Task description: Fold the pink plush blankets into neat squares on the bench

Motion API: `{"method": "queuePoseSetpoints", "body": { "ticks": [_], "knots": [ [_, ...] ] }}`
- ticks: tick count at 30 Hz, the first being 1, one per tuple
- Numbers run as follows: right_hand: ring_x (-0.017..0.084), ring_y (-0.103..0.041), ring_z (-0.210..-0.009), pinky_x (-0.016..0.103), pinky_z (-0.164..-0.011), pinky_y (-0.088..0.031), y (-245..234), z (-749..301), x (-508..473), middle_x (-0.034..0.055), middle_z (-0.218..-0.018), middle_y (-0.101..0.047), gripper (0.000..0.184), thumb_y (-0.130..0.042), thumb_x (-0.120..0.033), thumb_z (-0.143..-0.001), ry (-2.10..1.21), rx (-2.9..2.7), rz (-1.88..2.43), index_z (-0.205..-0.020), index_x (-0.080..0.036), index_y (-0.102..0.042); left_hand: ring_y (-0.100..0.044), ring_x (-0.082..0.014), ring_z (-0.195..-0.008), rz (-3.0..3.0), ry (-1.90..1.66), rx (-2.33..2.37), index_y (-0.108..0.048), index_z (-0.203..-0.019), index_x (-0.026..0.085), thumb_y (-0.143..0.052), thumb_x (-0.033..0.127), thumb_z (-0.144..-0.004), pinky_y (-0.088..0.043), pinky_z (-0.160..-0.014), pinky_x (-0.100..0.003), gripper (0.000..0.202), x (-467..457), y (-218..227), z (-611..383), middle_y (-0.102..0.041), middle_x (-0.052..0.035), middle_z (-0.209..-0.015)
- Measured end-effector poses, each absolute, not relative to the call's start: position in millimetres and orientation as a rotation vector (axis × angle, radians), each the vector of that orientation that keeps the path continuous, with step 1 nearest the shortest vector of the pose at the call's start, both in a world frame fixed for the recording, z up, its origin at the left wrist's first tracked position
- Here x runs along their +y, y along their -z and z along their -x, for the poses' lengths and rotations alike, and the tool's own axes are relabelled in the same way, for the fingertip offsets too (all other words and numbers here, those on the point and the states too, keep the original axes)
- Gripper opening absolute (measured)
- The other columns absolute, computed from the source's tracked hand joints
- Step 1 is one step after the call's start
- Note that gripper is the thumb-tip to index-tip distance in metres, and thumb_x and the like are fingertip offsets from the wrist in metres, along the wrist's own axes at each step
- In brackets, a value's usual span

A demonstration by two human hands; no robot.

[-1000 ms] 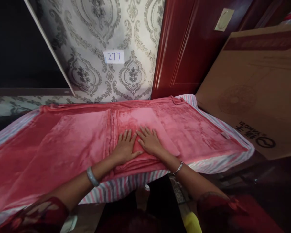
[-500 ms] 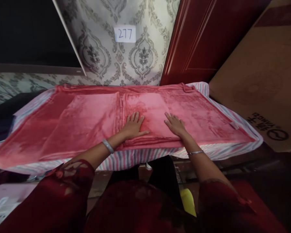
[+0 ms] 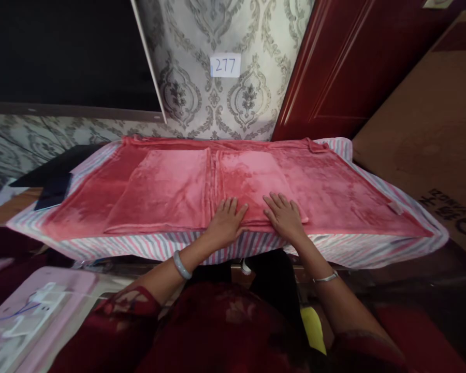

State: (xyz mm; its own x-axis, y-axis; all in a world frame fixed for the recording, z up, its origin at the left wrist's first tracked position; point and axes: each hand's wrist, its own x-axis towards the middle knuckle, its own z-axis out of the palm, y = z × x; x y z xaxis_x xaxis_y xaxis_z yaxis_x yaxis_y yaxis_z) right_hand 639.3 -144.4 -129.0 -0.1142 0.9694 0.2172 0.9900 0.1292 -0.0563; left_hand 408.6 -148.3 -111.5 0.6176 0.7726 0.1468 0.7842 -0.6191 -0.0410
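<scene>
Currently, blanket (image 3: 233, 181): spread atop the striped sheet (image 3: 135, 248).
Folded panels (image 3: 166, 186): two, side by side mid-sheet, apparently done.
Outer ends (image 3: 361, 199): flat, seemingly unfolded, toward the sheet's ends.
Left hand (image 3: 225, 224), right hand (image 3: 285, 216): fingers spread on blanket, gripping nothing, near the sheet's front.

Blanket (image 3: 171, 191): mottled coral pink and deeper red, beneath the left grip (image 3: 226, 224) and right grip (image 3: 285, 216)
Sheet (image 3: 135, 246): pink, grey and white stripes, on the near side of both grips
Bangle (image 3: 181, 266): pale blue-grey, behind the left grip
Wallpaper (image 3: 250, 98): pale grey, darker damask medallions, beyond both grips
Card (image 3: 225, 65): white, blue figures, beyond the left grip
Door (image 3: 341, 62): deep red, beyond the right grip
Carton (image 3: 419, 129): brown, black lettering, right of the right grip
</scene>
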Motion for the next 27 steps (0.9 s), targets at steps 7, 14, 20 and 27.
{"method": "queuePoseSetpoints", "body": {
  "ticks": [7,14,20,27],
  "knots": [
    [0.030,-0.032,-0.149,0.058,-0.116,-0.028,141,-641,-145,0.0047,-0.161,-0.040,0.052,-0.028,-0.040,-0.105,0.270,-2.145,1.920,-0.153,-0.029,-0.047,-0.033,-0.0362,-0.150,2.757,0.311,-1.342,-0.038,-0.154,0.010,-0.056,0.034,-0.095,-0.026,-0.122,-0.058,0.066,-178,117,-406,-0.038,-0.0255,-0.158],
    [0.028,-0.034,-0.147,0.054,-0.115,-0.032,142,-638,-147,0.0046,-0.159,-0.043,0.050,-0.028,-0.037,-0.106,0.333,-2.145,1.915,-0.150,-0.028,-0.050,-0.037,-0.0273,-0.149,2.678,0.567,-1.489,-0.045,-0.148,0.009,-0.035,0.027,-0.101,-0.025,-0.126,-0.050,0.051,-187,100,-343,-0.046,-0.0187,-0.155],
    [0.028,-0.037,-0.146,0.054,-0.114,-0.032,150,-638,-147,0.0043,-0.157,-0.046,0.049,-0.030,-0.036,-0.105,0.393,-2.104,1.854,-0.148,-0.029,-0.053,-0.034,-0.0369,-0.149,2.363,0.356,-1.982,-0.043,-0.148,0.003,-0.042,0.037,-0.100,-0.029,-0.122,-0.054,0.059,-146,95,-326,-0.039,-0.0263,-0.157],
    [0.029,-0.037,-0.146,0.057,-0.115,-0.031,151,-639,-147,0.0034,-0.157,-0.047,0.049,-0.031,-0.036,-0.104,0.385,-2.108,1.834,-0.147,-0.030,-0.054,-0.032,-0.0346,-0.150,2.458,0.262,-1.954,-0.041,-0.151,0.006,-0.034,0.043,-0.102,-0.026,-0.122,-0.058,0.062,-148,104,-341,-0.039,-0.0231,-0.158]
  ]
}}
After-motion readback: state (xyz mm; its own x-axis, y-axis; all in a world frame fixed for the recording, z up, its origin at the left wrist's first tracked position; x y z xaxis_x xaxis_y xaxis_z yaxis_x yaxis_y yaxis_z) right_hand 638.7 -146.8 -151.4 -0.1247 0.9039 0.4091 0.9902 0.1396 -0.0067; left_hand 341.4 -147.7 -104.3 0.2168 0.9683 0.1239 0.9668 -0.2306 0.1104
